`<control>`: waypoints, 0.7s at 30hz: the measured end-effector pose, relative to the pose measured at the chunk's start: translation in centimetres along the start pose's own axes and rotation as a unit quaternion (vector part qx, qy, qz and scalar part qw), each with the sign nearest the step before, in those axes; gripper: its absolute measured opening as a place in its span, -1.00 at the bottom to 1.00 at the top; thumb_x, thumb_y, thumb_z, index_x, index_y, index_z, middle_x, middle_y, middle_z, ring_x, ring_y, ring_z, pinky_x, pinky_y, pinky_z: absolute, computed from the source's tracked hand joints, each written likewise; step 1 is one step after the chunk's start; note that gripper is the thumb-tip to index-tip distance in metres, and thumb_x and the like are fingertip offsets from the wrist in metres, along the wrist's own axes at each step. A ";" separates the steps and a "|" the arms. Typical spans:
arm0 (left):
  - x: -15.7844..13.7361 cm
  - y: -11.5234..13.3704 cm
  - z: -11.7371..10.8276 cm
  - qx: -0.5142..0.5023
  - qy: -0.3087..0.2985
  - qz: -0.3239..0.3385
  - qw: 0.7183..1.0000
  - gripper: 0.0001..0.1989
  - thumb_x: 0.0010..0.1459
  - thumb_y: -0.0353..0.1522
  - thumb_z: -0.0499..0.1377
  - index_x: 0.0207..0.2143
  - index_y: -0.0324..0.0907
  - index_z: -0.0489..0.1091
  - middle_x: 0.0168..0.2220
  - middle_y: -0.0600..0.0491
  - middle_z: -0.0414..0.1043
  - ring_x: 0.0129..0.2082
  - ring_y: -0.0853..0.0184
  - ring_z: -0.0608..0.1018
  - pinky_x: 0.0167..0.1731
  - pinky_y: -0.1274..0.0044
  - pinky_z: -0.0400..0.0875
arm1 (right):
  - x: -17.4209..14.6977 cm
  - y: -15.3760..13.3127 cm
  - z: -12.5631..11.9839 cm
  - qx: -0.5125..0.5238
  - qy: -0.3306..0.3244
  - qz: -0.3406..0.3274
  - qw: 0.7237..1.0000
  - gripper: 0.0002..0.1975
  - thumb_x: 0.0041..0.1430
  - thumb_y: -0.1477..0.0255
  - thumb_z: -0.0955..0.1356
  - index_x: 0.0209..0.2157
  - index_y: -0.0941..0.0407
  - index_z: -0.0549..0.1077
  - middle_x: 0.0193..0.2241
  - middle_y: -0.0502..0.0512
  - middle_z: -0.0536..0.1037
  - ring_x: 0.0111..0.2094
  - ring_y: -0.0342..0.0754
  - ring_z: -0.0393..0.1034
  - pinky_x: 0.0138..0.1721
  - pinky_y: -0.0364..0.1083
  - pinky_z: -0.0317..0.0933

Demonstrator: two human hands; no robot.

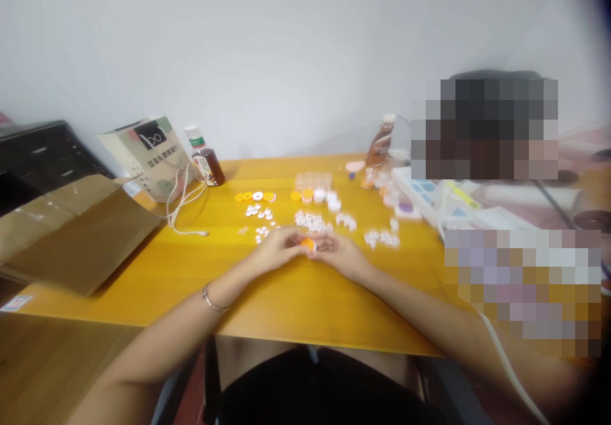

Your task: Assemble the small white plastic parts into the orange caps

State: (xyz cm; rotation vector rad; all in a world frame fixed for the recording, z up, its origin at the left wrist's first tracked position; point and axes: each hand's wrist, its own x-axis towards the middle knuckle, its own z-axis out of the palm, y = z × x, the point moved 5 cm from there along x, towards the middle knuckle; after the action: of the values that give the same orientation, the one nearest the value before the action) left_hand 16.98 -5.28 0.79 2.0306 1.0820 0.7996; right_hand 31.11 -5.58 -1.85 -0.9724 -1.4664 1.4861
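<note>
Location type: an indoor room with a table laid out as a small-parts workplace; home or office cannot be determined. Indicators, relative to my hands [341, 254]: beneath, a yellow-brown wooden table [157, 272]; just beyond, small white parts [310, 221] in sorted groups; behind these, a plain pale wall [267, 62]; well to the left, a printed paper bag [153, 170] and brown cardboard [95, 234]; to the right, a second person [501, 132].

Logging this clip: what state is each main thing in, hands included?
Orange piece, held two-handed
Left hand, fingers closed on it
Right hand, fingers closed on it
Left bottle, capped, upright
Right bottle, capped
Printed bag, standing
Cable, loosely looped
Discs, laid in a row
White parts, in loose clusters
Brown packaging, open or shut unclear
</note>
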 end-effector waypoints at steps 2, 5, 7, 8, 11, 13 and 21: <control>-0.1 0.0 0.0 0.007 0.006 -0.003 1.000 -0.73 -0.02 -0.24 0.21 -0.30 -0.24 0.41 -0.39 0.02 0.46 -0.40 0.38 0.47 -0.34 0.55 0.36 | -0.1 0.0 0.0 0.002 0.007 -0.002 1.000 -0.61 -0.28 0.42 0.48 -0.34 0.11 0.35 -0.50 -0.05 0.50 -0.40 -0.12 0.42 -0.17 -0.01 0.27; -0.2 0.0 0.1 0.019 0.008 -0.011 1.000 -0.73 -0.01 -0.22 0.19 -0.32 -0.25 0.41 -0.40 0.02 0.46 -0.41 0.38 0.47 -0.35 0.55 0.35 | -0.2 0.0 0.0 0.003 0.006 -0.004 1.000 -0.64 -0.26 0.41 0.48 -0.36 0.11 0.34 -0.50 -0.05 0.50 -0.40 -0.14 0.42 -0.17 -0.03 0.26; -0.2 0.1 0.0 0.032 0.005 -0.012 0.999 -0.73 0.01 -0.22 0.18 -0.33 -0.24 0.41 -0.40 0.02 0.46 -0.42 0.38 0.47 -0.36 0.55 0.35 | -0.2 0.0 0.1 0.004 0.003 -0.008 1.000 -0.65 -0.27 0.41 0.48 -0.38 0.12 0.34 -0.49 -0.04 0.50 -0.40 -0.14 0.41 -0.18 -0.04 0.27; -0.3 0.2 0.0 0.042 0.003 -0.007 0.999 -0.73 0.01 -0.22 0.18 -0.33 -0.24 0.41 -0.40 0.03 0.46 -0.41 0.38 0.47 -0.36 0.55 0.35 | -0.2 0.0 0.1 0.005 0.000 -0.010 1.000 -0.66 -0.27 0.41 0.48 -0.39 0.12 0.35 -0.48 -0.04 0.50 -0.40 -0.14 0.41 -0.19 -0.05 0.27; -0.4 0.9 -0.1 0.075 -0.006 0.024 0.997 -0.75 0.01 -0.23 0.18 -0.32 -0.23 0.41 -0.37 0.03 0.45 -0.38 0.37 0.46 -0.32 0.55 0.34 | -0.3 -0.1 0.2 0.012 -0.004 -0.008 1.000 -0.69 -0.27 0.43 0.47 -0.42 0.12 0.35 -0.48 -0.05 0.50 -0.41 -0.15 0.40 -0.21 -0.06 0.27; -0.5 1.3 -0.1 0.090 -0.014 0.041 0.995 -0.76 0.02 -0.24 0.18 -0.32 -0.23 0.41 -0.36 0.03 0.44 -0.37 0.37 0.46 -0.30 0.56 0.33 | -0.3 -0.1 0.2 0.016 -0.004 0.002 1.000 -0.70 -0.28 0.44 0.47 -0.44 0.12 0.34 -0.49 -0.06 0.50 -0.42 -0.16 0.41 -0.21 -0.06 0.27; -0.5 1.6 -0.3 0.080 -0.024 0.072 0.994 -0.77 0.02 -0.26 0.18 -0.31 -0.23 0.41 -0.38 0.04 0.42 -0.36 0.38 0.45 -0.31 0.55 0.33 | -0.3 -0.3 0.0 0.011 -0.001 0.023 1.000 -0.69 -0.29 0.45 0.48 -0.45 0.12 0.33 -0.52 -0.07 0.49 -0.43 -0.15 0.41 -0.21 -0.06 0.26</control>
State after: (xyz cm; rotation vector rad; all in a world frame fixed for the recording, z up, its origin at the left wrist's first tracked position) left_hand 17.23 -6.33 2.15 2.2712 1.0096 0.7533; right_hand 31.22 -5.86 -1.61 -0.9975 -1.4351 1.5321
